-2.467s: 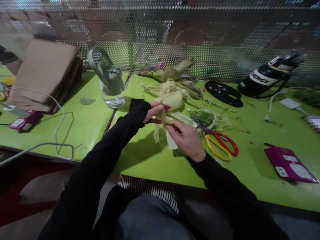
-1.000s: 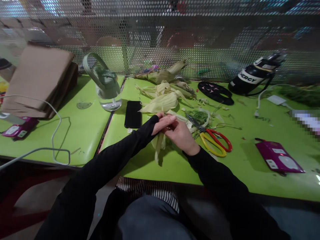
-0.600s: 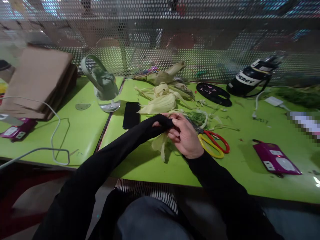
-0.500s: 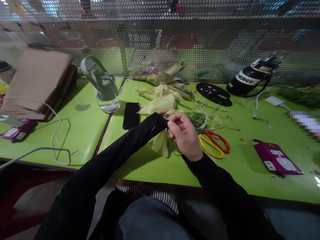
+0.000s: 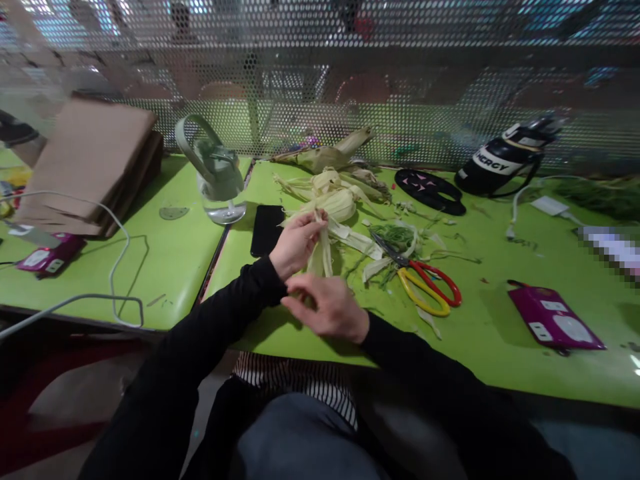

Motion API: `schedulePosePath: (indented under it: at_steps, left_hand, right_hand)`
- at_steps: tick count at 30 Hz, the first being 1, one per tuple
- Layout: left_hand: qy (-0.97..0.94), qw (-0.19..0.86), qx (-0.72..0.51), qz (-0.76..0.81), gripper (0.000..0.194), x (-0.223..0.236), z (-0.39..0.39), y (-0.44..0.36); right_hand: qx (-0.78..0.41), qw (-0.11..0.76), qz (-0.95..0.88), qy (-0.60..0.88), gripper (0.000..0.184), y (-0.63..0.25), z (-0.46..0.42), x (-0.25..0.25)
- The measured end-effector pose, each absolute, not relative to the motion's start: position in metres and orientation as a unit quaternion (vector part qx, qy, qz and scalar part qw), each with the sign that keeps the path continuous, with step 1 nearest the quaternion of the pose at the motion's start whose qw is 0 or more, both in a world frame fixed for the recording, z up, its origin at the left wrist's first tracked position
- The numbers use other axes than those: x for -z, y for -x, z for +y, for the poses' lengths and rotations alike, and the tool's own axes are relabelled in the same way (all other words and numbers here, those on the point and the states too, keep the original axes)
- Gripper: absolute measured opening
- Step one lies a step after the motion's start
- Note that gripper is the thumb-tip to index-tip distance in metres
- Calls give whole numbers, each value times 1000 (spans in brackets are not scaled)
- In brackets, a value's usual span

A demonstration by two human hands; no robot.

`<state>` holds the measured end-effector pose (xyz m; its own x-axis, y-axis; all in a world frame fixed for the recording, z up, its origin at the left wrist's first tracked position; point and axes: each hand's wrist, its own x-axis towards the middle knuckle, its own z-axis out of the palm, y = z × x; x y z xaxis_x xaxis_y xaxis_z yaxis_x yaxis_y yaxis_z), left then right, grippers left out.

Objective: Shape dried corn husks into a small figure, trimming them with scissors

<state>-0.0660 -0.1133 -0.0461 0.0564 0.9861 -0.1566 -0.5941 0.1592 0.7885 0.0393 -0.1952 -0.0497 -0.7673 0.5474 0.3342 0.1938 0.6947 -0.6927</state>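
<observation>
My left hand (image 5: pixel 296 243) is raised over the green table (image 5: pixel 320 320), its fingers pinched on the top of a pale corn husk bundle (image 5: pixel 323 253) that hangs down from them. My right hand (image 5: pixel 327 308) sits just below and nearer me, fingers curled by the lower ends of the husk strips; whether it grips them is hidden. Behind lies a pile of corn husks (image 5: pixel 335 197). Red and yellow scissors (image 5: pixel 425 287) lie to the right of my hands.
A black phone (image 5: pixel 265 230) lies left of the husks, a water bottle (image 5: pixel 217 173) behind it. Brown cardboard (image 5: pixel 90 160), a white cable (image 5: pixel 115 267) and a magenta packet (image 5: pixel 47 257) are at the left. Another magenta packet (image 5: pixel 555 320) and a black pouch (image 5: pixel 505 160) are at the right.
My left sleeve has been pulled back from over the fingers to the wrist. My right hand has come down toward me, away from the left wrist; the left hand now lifts the husk bundle.
</observation>
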Motion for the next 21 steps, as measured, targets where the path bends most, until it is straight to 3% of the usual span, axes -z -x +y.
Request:
schedulePosePath:
  at_steps: [1, 4, 11, 21]
  left_hand:
    - [-254, 674, -597, 354, 18, 42, -117, 67]
    - [-211, 684, -606, 347, 17, 31, -126, 71]
    - [-214, 694, -592, 349, 18, 29, -132, 69]
    - [-271, 714, -546, 345, 17, 35, -130, 76]
  right_hand:
    - [-302, 313, -861, 263, 4, -46, -190, 46]
    - [-190, 496, -737, 418, 14, -68, -163, 34]
    - [-321, 403, -728, 452, 35, -78, -122, 49]
    - [-509, 419, -631, 408, 23, -84, -126, 35]
